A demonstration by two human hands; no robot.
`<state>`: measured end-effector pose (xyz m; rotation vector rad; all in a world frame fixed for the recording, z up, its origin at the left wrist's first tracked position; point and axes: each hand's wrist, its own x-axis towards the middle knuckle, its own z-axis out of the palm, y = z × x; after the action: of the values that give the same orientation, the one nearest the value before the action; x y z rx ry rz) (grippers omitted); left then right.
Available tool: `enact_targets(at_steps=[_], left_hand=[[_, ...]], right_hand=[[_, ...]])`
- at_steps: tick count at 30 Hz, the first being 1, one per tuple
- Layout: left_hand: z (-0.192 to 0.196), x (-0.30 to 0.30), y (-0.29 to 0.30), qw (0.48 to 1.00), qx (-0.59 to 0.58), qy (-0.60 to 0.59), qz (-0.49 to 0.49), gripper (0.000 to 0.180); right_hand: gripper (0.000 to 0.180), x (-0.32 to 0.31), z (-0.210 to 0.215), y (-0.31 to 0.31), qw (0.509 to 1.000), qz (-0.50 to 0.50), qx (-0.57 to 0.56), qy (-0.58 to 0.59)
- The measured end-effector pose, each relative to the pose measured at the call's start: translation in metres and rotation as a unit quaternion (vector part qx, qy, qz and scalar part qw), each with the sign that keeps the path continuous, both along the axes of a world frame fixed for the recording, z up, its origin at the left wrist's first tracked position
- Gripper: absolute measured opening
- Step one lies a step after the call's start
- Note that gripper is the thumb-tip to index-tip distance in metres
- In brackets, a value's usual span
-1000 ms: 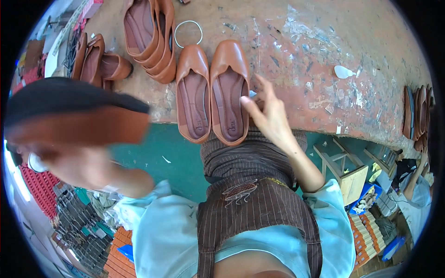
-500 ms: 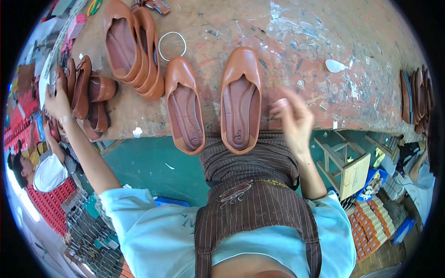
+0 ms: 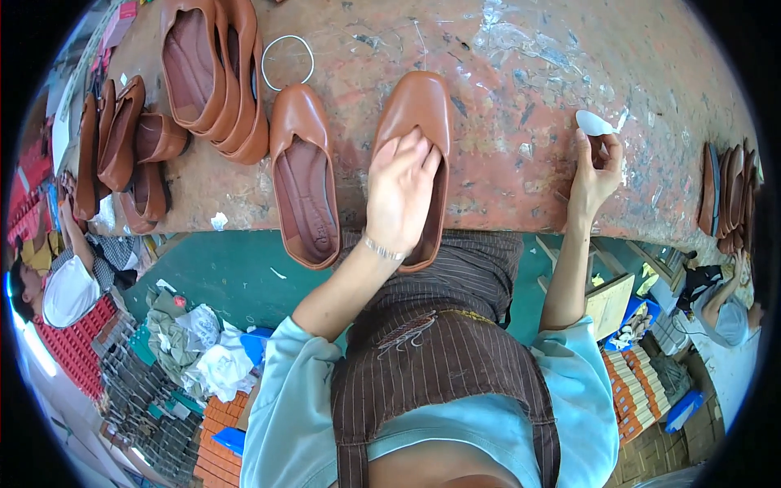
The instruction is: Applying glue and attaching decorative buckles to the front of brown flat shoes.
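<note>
Two brown leather slip-on shoes lie side by side at the table's near edge, toes pointing away: a left shoe [image 3: 305,183] and a right shoe [image 3: 415,98]. My left hand [image 3: 403,195] rests over the right shoe's opening, fingers stretched out toward the notched front and covering much of its insole. Farther right, my right hand [image 3: 598,175] has thumb and finger closed at the lower edge of a small white teardrop-shaped piece [image 3: 594,124]. Whether that piece is lifted off the table I cannot tell.
A nested stack of brown shoes [image 3: 220,81] stands left of the pair, with more shoes [image 3: 122,146] beyond it. A pale ring [image 3: 287,62] lies near the stack. Another shoe row [image 3: 728,187] sits far right. A co-worker [image 3: 73,285] is at the left.
My left hand has left the shoes at far left and come over the right shoe. My right hand has moved right, to the white piece. The view has shifted slightly.
</note>
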<state>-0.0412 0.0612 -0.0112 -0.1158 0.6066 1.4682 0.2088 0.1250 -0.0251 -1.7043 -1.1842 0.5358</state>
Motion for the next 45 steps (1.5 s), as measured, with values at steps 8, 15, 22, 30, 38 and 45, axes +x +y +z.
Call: enact_targets(at_steps=[8, 15, 22, 30, 38, 45], left_hand=[[-0.005, 0.002, 0.022, 0.988, -0.004, -0.154, 0.026, 0.018], [0.006, 0.016, -0.058, 0.99, -0.046, -0.131, 0.032, 0.021], [0.019, 0.024, -0.052, 0.996, -0.055, -0.054, 0.055, 0.015], [0.012, 0.026, -0.057, 0.998, -0.004, -0.041, 0.044, 0.022], [0.017, 0.026, -0.053, 0.997, -0.064, -0.021, 0.038, 0.023], [0.015, 0.026, -0.055, 0.999, -0.02, -0.03, 0.04, 0.024]], right_hand=[[0.019, -0.008, 0.004, -0.005, 0.996, 0.064, -0.003, 0.064], [0.024, -0.061, 0.047, -0.047, 0.935, 0.35, -0.016, 0.043], [0.028, -0.086, 0.053, -0.053, 0.896, 0.431, -0.008, -0.106], [0.024, -0.09, 0.055, -0.048, 0.87, 0.452, -0.01, -0.197], [0.021, -0.095, 0.057, -0.045, 0.859, 0.456, -0.011, -0.232], [0.02, -0.096, 0.063, -0.043, 0.854, 0.458, -0.007, -0.247]])
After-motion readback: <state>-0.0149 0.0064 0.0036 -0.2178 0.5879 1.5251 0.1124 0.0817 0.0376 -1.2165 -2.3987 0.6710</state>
